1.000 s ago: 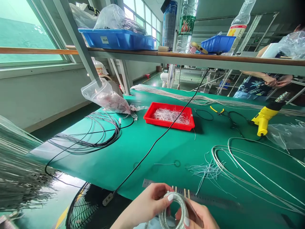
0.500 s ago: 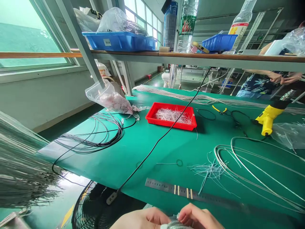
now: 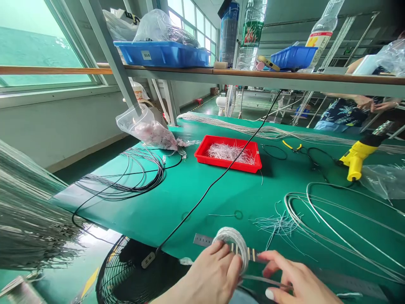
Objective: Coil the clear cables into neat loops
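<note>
My left hand (image 3: 211,270) is closed around a wound coil of pale grey-white cable (image 3: 242,245), which stands up above the steel ruler (image 3: 202,240). From the coil a loose length of the same cable (image 3: 262,278) runs right into the bent fingers of my right hand (image 3: 294,276). The right thumb and index finger are apart, while the cable passes between them toward the other fingers. Part of the ruler is hidden behind the coil and my hands.
Several thin white wire pieces (image 3: 280,223) lie beside loops of grey cable (image 3: 297,211). Beyond are a red tray (image 3: 228,166) of clippings, a yellow heat gun (image 3: 356,158), yellow-handled pliers (image 3: 291,146) and black cable coils (image 3: 155,181). A black cord (image 3: 205,192) crosses the table; a fan (image 3: 110,270) stands below.
Both hands have risen from the bottom edge into fuller view. The coil has come up in my left hand over the ruler. My right hand has moved right, away from the left.
</note>
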A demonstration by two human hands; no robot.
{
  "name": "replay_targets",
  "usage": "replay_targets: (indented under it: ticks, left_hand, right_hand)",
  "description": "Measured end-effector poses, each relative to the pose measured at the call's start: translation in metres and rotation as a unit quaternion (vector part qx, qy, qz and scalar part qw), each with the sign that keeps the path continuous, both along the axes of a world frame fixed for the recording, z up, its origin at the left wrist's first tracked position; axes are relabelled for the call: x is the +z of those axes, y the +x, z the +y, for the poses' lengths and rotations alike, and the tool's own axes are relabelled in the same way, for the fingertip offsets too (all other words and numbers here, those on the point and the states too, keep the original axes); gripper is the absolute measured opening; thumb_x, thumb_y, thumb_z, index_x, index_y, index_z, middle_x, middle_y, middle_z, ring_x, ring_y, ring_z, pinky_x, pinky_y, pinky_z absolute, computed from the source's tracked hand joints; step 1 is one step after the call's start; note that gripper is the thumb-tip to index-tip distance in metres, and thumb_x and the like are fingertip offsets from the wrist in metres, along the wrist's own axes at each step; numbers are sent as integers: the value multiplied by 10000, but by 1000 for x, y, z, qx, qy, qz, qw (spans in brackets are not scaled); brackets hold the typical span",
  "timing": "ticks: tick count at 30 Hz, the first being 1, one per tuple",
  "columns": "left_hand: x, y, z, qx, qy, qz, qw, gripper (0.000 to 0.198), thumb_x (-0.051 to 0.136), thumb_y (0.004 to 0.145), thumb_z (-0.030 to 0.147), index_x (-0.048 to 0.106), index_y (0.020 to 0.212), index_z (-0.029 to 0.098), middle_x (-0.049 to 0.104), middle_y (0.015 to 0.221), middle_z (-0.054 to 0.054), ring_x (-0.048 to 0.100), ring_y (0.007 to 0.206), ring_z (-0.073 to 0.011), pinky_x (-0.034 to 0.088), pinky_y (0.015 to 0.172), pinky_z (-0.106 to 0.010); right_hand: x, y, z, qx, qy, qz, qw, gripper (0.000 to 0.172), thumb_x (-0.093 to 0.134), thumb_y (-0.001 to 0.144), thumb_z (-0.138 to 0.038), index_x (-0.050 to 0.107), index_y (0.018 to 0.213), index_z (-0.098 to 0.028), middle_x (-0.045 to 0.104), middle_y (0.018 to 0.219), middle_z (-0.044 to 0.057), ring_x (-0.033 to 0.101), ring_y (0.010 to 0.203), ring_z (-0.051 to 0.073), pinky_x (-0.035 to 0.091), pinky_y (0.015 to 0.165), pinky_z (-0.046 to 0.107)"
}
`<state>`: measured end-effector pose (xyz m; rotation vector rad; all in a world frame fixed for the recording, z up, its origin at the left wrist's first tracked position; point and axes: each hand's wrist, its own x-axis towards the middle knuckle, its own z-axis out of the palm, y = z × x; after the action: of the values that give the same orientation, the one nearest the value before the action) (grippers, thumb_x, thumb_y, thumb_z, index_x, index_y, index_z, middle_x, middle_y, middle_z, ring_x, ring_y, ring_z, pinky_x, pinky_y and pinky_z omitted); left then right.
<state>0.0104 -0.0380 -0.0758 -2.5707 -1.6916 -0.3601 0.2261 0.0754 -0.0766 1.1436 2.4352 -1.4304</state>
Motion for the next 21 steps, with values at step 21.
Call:
replay_targets:
  ticks: [21]
  left_hand:
    - [-49, -132, -6, 11, 23, 173, 985, 204, 477, 964, 184, 596, 1114, 112, 686, 1018, -123, 628, 952, -259, 465, 882, -392]
  right_hand:
    - [-71, -111, -27, 76, 270, 132, 951, 468, 359, 924, -6, 642, 1228, -222, 671, 1027, 47, 616, 941, 180, 507, 739, 251]
